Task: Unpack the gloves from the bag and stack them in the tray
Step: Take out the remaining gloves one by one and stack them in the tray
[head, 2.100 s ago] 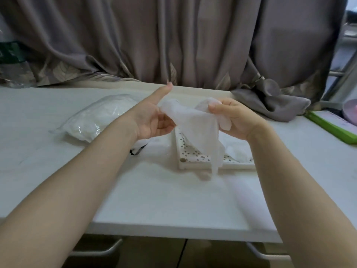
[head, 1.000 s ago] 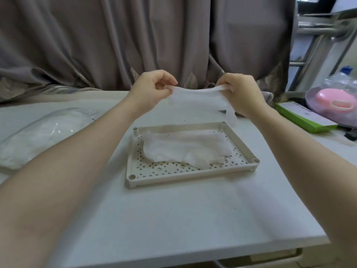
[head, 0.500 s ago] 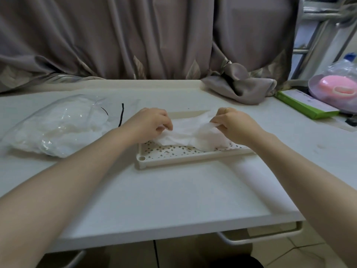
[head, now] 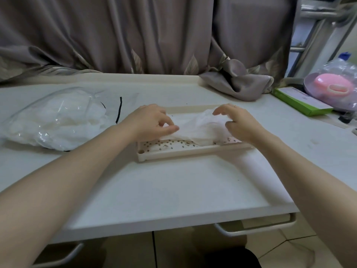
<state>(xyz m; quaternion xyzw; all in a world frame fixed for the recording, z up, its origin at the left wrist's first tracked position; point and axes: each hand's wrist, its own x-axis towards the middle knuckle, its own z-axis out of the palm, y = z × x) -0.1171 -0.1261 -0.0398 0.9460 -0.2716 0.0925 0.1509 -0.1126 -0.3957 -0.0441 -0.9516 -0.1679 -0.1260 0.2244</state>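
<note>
— Fingers (head: 170, 128) of the left hand (head: 152, 120)?
— Loosely curled, thumb and fingertips resting on the gloves (head: 199, 126), palm down.
— And the right hand (head: 239, 122)?
— Fingers spread wide, arched over the gloves' right end, holding nothing.
— Where are the gloves?
— Piled in the perforated tray (head: 193, 150) on the worktop (head: 173, 190); the bag (head: 56, 120) lies left.

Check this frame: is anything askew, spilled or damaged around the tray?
Nothing is spilled or damaged. The gloves lie rumpled rather than flat in the tray, under the left hand and right hand. The bag sits intact left of it.
</note>
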